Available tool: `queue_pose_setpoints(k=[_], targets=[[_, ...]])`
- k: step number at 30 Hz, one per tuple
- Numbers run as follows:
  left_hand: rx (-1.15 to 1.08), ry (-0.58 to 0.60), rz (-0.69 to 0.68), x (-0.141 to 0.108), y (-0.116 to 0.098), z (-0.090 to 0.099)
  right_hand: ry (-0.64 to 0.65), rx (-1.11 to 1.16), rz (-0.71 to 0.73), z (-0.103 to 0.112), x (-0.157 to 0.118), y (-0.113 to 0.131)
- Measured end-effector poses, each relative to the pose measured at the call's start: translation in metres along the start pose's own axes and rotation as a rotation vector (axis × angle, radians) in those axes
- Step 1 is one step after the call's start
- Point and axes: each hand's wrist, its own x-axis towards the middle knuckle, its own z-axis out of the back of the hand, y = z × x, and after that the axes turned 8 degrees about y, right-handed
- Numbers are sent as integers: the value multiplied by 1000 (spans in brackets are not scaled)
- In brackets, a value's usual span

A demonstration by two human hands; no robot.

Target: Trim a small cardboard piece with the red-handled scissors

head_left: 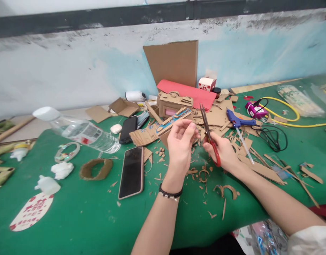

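My right hand (219, 150) holds red-handled scissors (216, 156), their dark blades pointing up and slightly parted. Just left of the blades is my left hand (182, 141), thumb and fingers pinched together; whatever lies between the fingertips is too small to make out. A black beaded bracelet (170, 193) circles my left wrist. Behind both hands stands a cardboard camera model (175, 103) with a pink panel. Blue-printed corrugated cardboard (144, 134) lies in front of it. Small cardboard scraps (204, 174) are scattered below my hands.
A phone (131, 172), a cardboard ring (96, 169) and a tipped water bottle (80, 131) lie to the left. At the right are a blue glue gun (238, 120), a purple device (255, 109), a yellow cable (295, 113) and cardboard strips. Cardboard (176, 63) leans on the wall.
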Motion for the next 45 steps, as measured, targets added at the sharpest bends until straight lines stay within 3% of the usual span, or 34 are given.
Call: queue_pose_setpoints(k=[9, 15, 21, 28, 40, 45], targets=[[-341, 40, 100, 0, -12, -3, -12, 1, 17, 1, 0, 0], [-456, 83, 145, -2, -14, 0, -4, 5, 5, 0, 0, -2], [-304, 87, 139, -2, -11, -2, -3, 22, 39, -1, -1, -2], [29, 76, 8, -5, -1, -6, -24, 62, 36, 0, 0, -1], [108, 77, -36, -3, -1, -2, -21, 81, 11, -2, 1, -3], [183, 46, -206, -4, 1, -2, -13, 152, -7, 1, 1, -1]])
